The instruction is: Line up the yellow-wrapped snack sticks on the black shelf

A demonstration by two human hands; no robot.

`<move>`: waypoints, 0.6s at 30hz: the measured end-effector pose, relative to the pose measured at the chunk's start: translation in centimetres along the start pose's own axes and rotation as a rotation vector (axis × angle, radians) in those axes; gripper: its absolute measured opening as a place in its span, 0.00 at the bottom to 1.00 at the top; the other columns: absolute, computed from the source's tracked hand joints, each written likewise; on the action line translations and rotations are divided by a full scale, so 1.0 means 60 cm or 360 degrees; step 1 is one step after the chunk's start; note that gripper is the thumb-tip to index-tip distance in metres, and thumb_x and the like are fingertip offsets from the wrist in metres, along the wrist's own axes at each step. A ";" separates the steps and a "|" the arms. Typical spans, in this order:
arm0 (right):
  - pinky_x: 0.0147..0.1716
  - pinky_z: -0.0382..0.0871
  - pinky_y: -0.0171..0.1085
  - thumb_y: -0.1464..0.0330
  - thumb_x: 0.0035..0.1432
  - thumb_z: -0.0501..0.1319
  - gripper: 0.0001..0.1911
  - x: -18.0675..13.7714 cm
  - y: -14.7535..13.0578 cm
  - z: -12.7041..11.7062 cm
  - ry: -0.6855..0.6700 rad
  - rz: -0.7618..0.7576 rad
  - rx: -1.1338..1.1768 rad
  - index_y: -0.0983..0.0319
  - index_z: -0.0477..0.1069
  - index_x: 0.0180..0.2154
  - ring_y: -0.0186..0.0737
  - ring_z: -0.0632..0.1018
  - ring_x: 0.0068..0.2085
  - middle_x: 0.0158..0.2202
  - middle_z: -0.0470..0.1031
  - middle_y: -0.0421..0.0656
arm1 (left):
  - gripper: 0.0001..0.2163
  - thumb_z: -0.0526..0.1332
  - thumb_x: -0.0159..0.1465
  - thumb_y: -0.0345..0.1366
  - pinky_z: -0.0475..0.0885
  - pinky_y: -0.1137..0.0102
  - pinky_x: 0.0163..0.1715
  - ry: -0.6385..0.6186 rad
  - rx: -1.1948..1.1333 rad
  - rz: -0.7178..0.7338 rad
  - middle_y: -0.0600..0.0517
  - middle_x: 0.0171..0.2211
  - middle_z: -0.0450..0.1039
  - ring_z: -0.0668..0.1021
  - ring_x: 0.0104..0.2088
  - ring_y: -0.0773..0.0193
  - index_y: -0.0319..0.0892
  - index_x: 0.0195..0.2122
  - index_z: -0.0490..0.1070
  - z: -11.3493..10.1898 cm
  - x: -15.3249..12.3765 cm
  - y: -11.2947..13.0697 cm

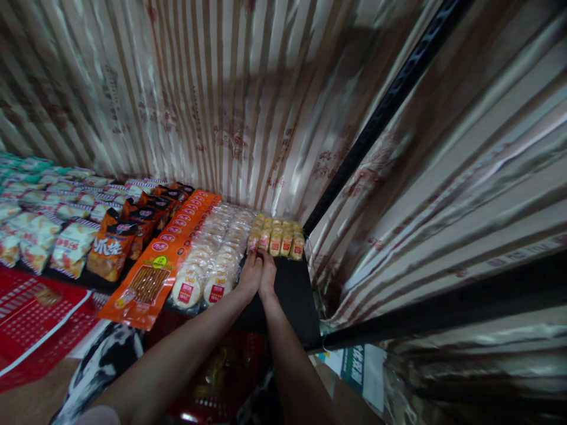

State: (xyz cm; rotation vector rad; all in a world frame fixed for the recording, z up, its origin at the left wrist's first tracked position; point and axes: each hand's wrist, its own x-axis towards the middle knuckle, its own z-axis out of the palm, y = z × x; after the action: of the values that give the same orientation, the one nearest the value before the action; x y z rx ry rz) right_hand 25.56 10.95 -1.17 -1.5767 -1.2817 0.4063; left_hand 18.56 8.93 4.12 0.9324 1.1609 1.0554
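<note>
My left hand (251,275) and my right hand (268,273) are side by side at the shelf's right end, with curled fingers. Both grip the front left of a block of small yellow snack packs (286,242) with red and white labels. The fingertips are partly hidden, so how many packs they touch is unclear. Just left of my hands, two rows of round white crackers in clear wrappers (186,288) stand on edge. Bare black shelf surface (287,295) shows in front of the yellow packs.
Orange stick-snack bags (148,283) overlap further left, beside dark orange bags (110,251) and white snack bags (73,248). A red basket (39,330) is below. Black metal posts (376,124) and a striped printed curtain (248,106) enclose the shelf.
</note>
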 end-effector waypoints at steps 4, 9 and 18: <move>0.46 0.66 0.40 0.74 0.49 0.50 0.18 0.001 0.002 -0.002 -0.0047 -0.0020 -0.0013 0.63 0.72 0.41 0.39 0.73 0.43 0.41 0.75 0.47 | 0.17 0.54 0.58 0.27 0.50 0.65 0.61 0.0112 0.0077 0.0133 0.42 0.59 0.59 0.59 0.61 0.58 0.36 0.49 0.68 -0.001 0.007 -0.011; 0.47 0.65 0.40 0.74 0.50 0.50 0.18 -0.001 -0.002 0.000 -0.0046 -0.0042 -0.0049 0.64 0.72 0.41 0.39 0.73 0.43 0.42 0.74 0.48 | 0.17 0.52 0.59 0.26 0.47 0.65 0.62 0.0103 0.0167 0.0180 0.43 0.59 0.59 0.56 0.62 0.59 0.36 0.49 0.68 0.001 0.021 -0.018; 0.48 0.65 0.39 0.73 0.50 0.49 0.20 -0.007 -0.017 -0.010 -0.0049 -0.0004 -0.0058 0.66 0.71 0.44 0.40 0.73 0.46 0.44 0.73 0.50 | 0.18 0.50 0.60 0.26 0.47 0.66 0.62 0.0064 0.0370 0.0252 0.44 0.59 0.59 0.58 0.61 0.61 0.37 0.52 0.66 0.000 0.002 0.002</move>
State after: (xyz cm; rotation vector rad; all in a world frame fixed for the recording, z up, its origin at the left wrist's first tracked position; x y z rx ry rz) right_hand 25.32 10.23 -0.20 -1.6046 -1.3212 0.4092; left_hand 18.54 9.07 4.18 1.2064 1.2780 1.0847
